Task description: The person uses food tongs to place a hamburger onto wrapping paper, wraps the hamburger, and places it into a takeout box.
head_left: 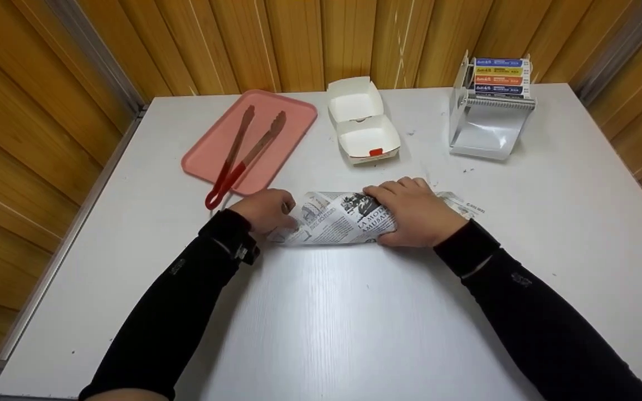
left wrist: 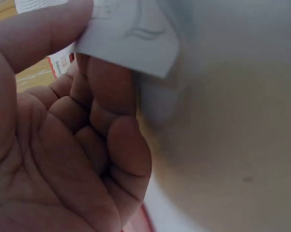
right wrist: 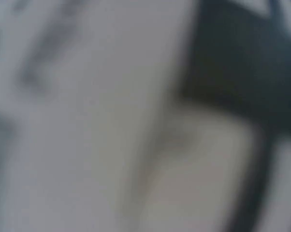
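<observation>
A sheet of newspaper-print wrapping paper [head_left: 329, 223] lies folded into a long bundle on the table; what it may contain is hidden. At its left end, my left hand [head_left: 267, 211] pinches the paper. The left wrist view shows a paper corner [left wrist: 145, 53] between the thumb and curled fingers [left wrist: 128, 145]. My right hand [head_left: 417, 214] grips the bundle's right part from above, fingers on the far side and thumb on the near side. A loose paper end [head_left: 463, 205] sticks out past that hand. Blur hides the right hand's work in the right wrist view.
Behind the left hand is a pink tray [head_left: 204, 159] with red-handled tongs [head_left: 232, 172] across it. An opened white burger box [head_left: 363, 139] stands at the back middle. A metal label dispenser [head_left: 491, 120] with several coloured rolls stands at the back right of the white table [head_left: 354, 334].
</observation>
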